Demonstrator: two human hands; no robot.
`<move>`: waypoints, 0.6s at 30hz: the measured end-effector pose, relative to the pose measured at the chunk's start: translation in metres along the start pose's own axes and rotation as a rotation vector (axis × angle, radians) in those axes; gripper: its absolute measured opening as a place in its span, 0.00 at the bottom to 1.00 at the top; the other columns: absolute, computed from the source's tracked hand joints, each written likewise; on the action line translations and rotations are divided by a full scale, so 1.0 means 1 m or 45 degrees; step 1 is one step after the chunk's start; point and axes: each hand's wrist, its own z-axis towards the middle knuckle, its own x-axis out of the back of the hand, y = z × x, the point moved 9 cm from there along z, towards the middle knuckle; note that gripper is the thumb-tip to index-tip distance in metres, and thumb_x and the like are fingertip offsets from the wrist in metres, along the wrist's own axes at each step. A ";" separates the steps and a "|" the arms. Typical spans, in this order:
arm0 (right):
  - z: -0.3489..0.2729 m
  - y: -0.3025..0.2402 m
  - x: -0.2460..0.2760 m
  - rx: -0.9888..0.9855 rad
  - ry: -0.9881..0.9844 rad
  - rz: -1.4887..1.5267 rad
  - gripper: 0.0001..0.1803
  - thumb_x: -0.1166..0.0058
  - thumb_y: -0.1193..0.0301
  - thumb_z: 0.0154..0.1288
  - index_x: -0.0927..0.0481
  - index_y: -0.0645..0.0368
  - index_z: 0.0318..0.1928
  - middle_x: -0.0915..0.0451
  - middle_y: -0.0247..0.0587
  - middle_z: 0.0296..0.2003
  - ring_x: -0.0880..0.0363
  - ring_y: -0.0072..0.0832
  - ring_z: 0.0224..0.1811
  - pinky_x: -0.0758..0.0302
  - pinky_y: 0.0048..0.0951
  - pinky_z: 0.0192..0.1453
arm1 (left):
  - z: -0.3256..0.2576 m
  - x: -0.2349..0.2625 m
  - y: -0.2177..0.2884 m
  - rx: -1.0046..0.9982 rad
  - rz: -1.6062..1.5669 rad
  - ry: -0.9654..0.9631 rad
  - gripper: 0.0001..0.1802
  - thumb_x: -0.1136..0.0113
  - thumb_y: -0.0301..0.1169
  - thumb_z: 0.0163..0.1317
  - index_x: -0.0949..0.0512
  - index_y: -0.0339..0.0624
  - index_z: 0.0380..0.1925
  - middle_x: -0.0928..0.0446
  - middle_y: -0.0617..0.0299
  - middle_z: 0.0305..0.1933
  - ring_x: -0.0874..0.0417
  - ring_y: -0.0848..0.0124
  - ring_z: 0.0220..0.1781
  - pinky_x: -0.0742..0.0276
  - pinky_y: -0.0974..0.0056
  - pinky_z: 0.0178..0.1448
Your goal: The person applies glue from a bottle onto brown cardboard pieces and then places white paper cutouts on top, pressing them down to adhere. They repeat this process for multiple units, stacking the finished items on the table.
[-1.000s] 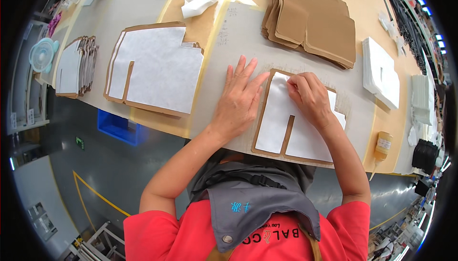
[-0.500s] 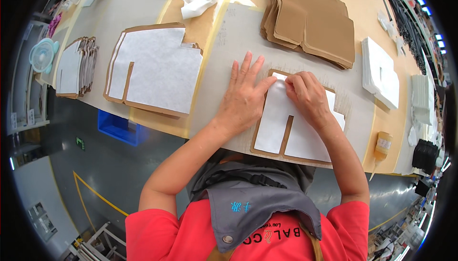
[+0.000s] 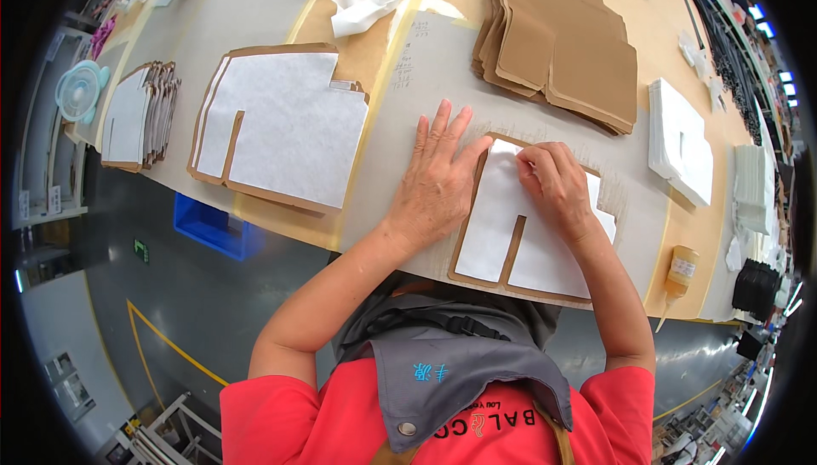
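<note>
Pressing flat, the left hand (image 3: 438, 177) lies with fingers spread, open grip, on the grey worktop (image 3: 400, 159), its fingertips at the brown edge of the white-faced cardboard piece (image 3: 511, 235). Just right of it, the right hand (image 3: 557, 188) rests on the white sheet, fingers curled, pinching nothing visible. A finished piece (image 3: 281, 129) lies well left.
</note>
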 end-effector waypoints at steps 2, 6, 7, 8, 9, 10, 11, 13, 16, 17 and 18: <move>-0.002 0.000 0.001 -0.014 -0.058 -0.020 0.22 0.30 0.77 0.49 0.21 0.59 0.48 0.21 0.40 0.43 0.21 0.35 0.43 0.21 0.34 0.46 | -0.001 0.005 -0.001 0.022 -0.062 0.055 0.24 0.53 0.16 0.61 0.24 0.40 0.58 0.41 0.46 0.74 0.52 0.43 0.81 0.56 0.37 0.80; -0.007 -0.019 -0.009 -0.037 -0.365 0.073 0.42 0.32 0.59 0.55 0.31 0.57 0.69 0.34 0.43 0.70 0.32 0.40 0.69 0.34 0.43 0.70 | -0.003 0.017 -0.003 -0.005 -0.164 0.145 0.23 0.55 0.15 0.61 0.22 0.40 0.55 0.36 0.49 0.72 0.50 0.46 0.81 0.58 0.40 0.81; -0.008 -0.027 -0.018 -0.009 -0.532 0.102 0.42 0.45 0.46 0.65 0.36 0.56 0.73 0.39 0.40 0.74 0.42 0.37 0.77 0.45 0.46 0.78 | -0.003 0.020 -0.004 0.006 -0.184 0.181 0.23 0.55 0.15 0.61 0.22 0.40 0.54 0.35 0.50 0.71 0.49 0.46 0.81 0.58 0.40 0.81; -0.015 -0.029 -0.031 0.039 -0.641 0.026 0.44 0.53 0.41 0.67 0.39 0.55 0.74 0.42 0.38 0.76 0.46 0.34 0.78 0.52 0.48 0.80 | -0.003 0.022 -0.006 0.017 -0.204 0.217 0.22 0.56 0.15 0.61 0.21 0.40 0.53 0.34 0.50 0.71 0.49 0.47 0.81 0.58 0.40 0.81; -0.024 -0.029 -0.046 0.089 -0.751 -0.046 0.46 0.61 0.36 0.69 0.43 0.54 0.76 0.45 0.35 0.77 0.50 0.32 0.80 0.59 0.50 0.82 | -0.004 0.025 -0.007 0.032 -0.222 0.253 0.22 0.56 0.14 0.62 0.21 0.40 0.52 0.33 0.50 0.70 0.48 0.47 0.81 0.58 0.40 0.81; -0.024 -0.019 -0.050 0.069 -0.745 -0.117 0.47 0.65 0.35 0.68 0.44 0.53 0.77 0.45 0.34 0.77 0.51 0.31 0.80 0.62 0.51 0.82 | -0.005 0.025 -0.007 0.041 -0.227 0.257 0.22 0.56 0.14 0.62 0.20 0.40 0.51 0.33 0.51 0.70 0.47 0.47 0.81 0.58 0.40 0.81; -0.019 -0.004 -0.054 0.049 -0.740 -0.189 0.48 0.68 0.33 0.68 0.45 0.53 0.77 0.46 0.33 0.78 0.52 0.30 0.81 0.64 0.51 0.83 | -0.005 0.024 -0.007 0.050 -0.231 0.261 0.21 0.56 0.14 0.62 0.20 0.40 0.51 0.33 0.51 0.70 0.47 0.47 0.81 0.58 0.41 0.81; -0.011 0.013 -0.051 -0.009 -0.699 -0.307 0.49 0.72 0.31 0.68 0.47 0.51 0.78 0.47 0.33 0.78 0.53 0.29 0.81 0.67 0.52 0.83 | -0.004 0.026 -0.007 0.056 -0.225 0.278 0.21 0.56 0.14 0.63 0.20 0.41 0.51 0.33 0.51 0.70 0.46 0.47 0.80 0.58 0.41 0.81; -0.002 0.017 -0.029 -0.156 -0.620 -0.315 0.49 0.73 0.31 0.68 0.48 0.49 0.78 0.49 0.33 0.79 0.54 0.30 0.81 0.70 0.54 0.82 | -0.006 0.027 -0.009 0.073 -0.221 0.300 0.21 0.56 0.14 0.63 0.20 0.42 0.51 0.32 0.52 0.70 0.46 0.47 0.80 0.57 0.41 0.81; -0.001 0.006 -0.023 -0.111 -0.602 -0.310 0.49 0.73 0.31 0.68 0.48 0.49 0.78 0.49 0.33 0.79 0.54 0.31 0.81 0.70 0.54 0.82 | -0.005 0.029 -0.011 0.085 -0.227 0.307 0.21 0.56 0.14 0.63 0.20 0.42 0.51 0.32 0.52 0.69 0.46 0.47 0.80 0.57 0.41 0.81; -0.003 -0.005 -0.015 -0.089 -0.587 -0.315 0.49 0.73 0.30 0.68 0.48 0.50 0.78 0.49 0.33 0.79 0.54 0.31 0.81 0.70 0.55 0.82 | -0.005 0.027 -0.009 0.084 -0.249 0.300 0.21 0.56 0.15 0.63 0.20 0.42 0.51 0.32 0.52 0.69 0.46 0.47 0.80 0.57 0.41 0.81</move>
